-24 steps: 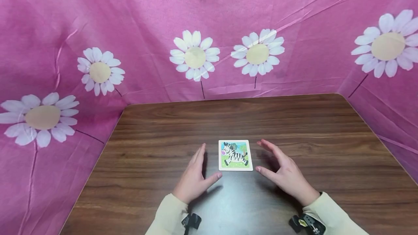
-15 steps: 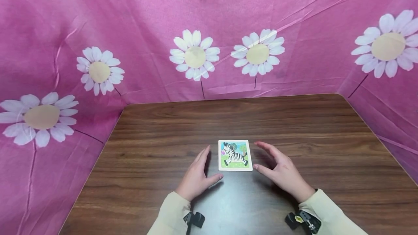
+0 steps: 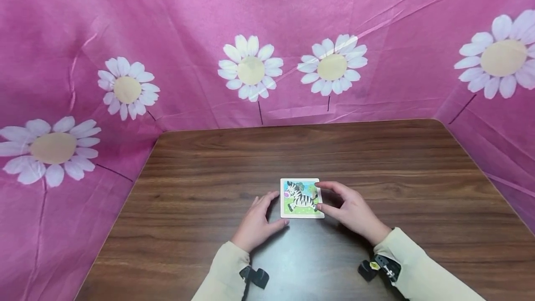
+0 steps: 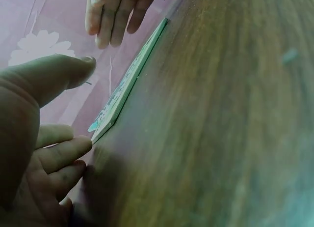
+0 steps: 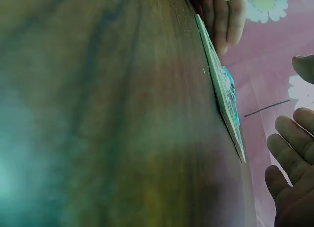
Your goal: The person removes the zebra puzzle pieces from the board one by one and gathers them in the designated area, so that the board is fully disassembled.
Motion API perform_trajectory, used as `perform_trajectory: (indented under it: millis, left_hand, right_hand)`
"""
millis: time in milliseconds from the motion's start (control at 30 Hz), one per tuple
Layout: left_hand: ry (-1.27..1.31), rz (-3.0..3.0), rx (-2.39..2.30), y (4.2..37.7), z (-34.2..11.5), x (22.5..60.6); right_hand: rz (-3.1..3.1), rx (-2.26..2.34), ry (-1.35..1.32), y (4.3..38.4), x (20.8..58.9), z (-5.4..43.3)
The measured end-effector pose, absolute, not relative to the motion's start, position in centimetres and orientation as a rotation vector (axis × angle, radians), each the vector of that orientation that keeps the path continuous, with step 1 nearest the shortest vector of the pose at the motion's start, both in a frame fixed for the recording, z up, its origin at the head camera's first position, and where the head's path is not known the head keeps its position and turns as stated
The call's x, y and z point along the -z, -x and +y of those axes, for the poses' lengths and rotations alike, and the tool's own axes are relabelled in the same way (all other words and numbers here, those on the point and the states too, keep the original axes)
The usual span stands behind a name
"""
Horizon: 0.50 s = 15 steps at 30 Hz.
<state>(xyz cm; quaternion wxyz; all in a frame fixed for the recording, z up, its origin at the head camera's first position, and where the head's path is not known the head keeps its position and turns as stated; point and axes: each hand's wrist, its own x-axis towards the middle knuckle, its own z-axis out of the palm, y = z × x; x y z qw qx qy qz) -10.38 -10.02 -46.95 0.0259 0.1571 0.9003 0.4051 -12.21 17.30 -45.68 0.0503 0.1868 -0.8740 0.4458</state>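
Observation:
A square zebra picture puzzle [image 3: 300,204] with a pale rim lies flat on the wooden table; both wrist views show its thin edge, the board [image 4: 128,84] being raised slightly above the wood. My left hand [image 3: 256,223] is at its left side, fingers extended and thumb apart; in the left wrist view a fingertip comes up to the near corner, and I cannot tell if it touches. Over the right rim reaches my right hand [image 3: 354,208], thumb and index finger spread. In the right wrist view the fingers of that hand [image 5: 294,153] stand apart from the board [image 5: 223,97].
The brown wood-grain table [image 3: 209,161] extends around the puzzle on all sides. A pink cloth with white daisies [image 3: 267,22] hangs behind and beside it. Dark wrist devices [image 3: 256,277] are worn over pale sleeves [image 3: 422,264].
Both hands have moved inward toward the puzzle. The left fingers now come up to its left edge, and the right fingertips overlap its right rim in the head view. The puzzle stays put.

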Motion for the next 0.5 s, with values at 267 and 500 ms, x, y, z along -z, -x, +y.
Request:
perform_trajectory:
  millis: [267,500]
  left_hand:
    - [-0.616,2.809,-1.23,11.0,-9.7,47.3]
    - [-0.642,2.849,-1.18,11.0,-9.8,47.5]
  right_hand:
    - [-2.712,-1.373,-0.559,13.6,45.8,16.8]
    - [-2.739,-1.446,-0.549,15.1,46.1,16.1]
